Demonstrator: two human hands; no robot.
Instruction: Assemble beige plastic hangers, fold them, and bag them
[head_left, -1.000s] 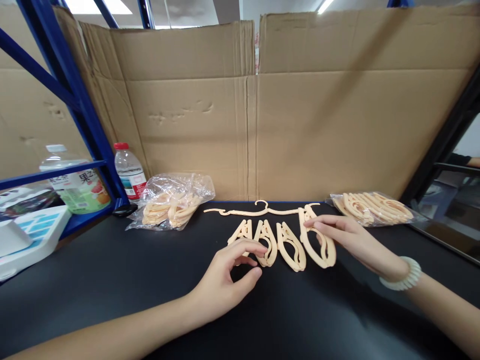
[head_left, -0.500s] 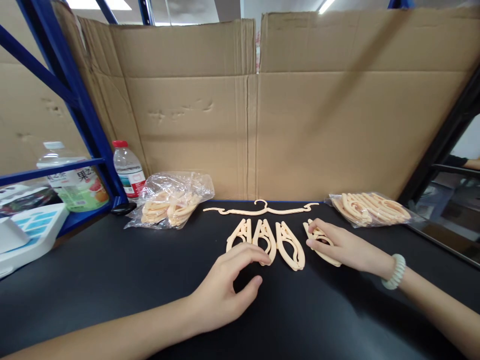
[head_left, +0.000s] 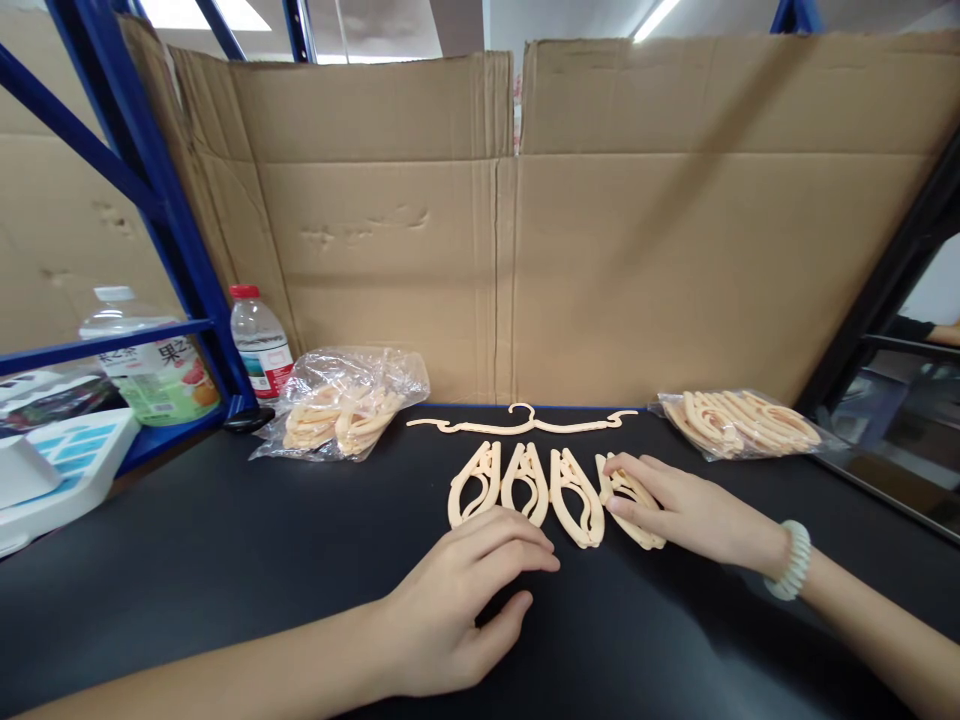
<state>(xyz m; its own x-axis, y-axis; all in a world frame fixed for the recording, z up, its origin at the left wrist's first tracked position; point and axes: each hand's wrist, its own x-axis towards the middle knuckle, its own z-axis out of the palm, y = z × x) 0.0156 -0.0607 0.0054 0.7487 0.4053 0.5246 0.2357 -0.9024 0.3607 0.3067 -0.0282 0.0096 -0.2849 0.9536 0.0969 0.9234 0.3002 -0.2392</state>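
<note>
Leftmost, beside the far left edge of the black table (head_left: 187, 560): a blue shelf frame (head_left: 161, 235) with a large green-labelled juice bottle (head_left: 150, 365), a small red-capped clear water bottle (head_left: 259, 345), then a crumpled clear plastic bag of peach folded hangers (head_left: 341, 405). Further right, along the far edge against the brown cardboard wall (head_left: 600, 260): one peach plastic hanger spread out flat (head_left: 525, 420). Just nearer than it, a row of three folded peach plastic hangers (head_left: 525, 485) lying side by side, apparently already laid out. Left hand (head_left: 457, 600) resting palm down on the table just short of that row, fingers loosely curled, grip apart and holding nothing. Fourth folded peach hanger (head_left: 634, 500) at the right end of the row, tilted and not yet squared with its neighbours. Right hand (head_left: 686, 505), white bead bracelet at the wrist, laid over that fourth hanger with fingers pressing it down; grip not closed around it, only on top. Rightmost, near the far right corner: a second clear bag of peach hangers (head_left: 742, 420), seemingly still to be handled. Judging by the row: four down, both bags well filled. Plenty of bare table along the near edge and to the left of the row; tighter on the right, between the fourth hanger and the second bag.
</note>
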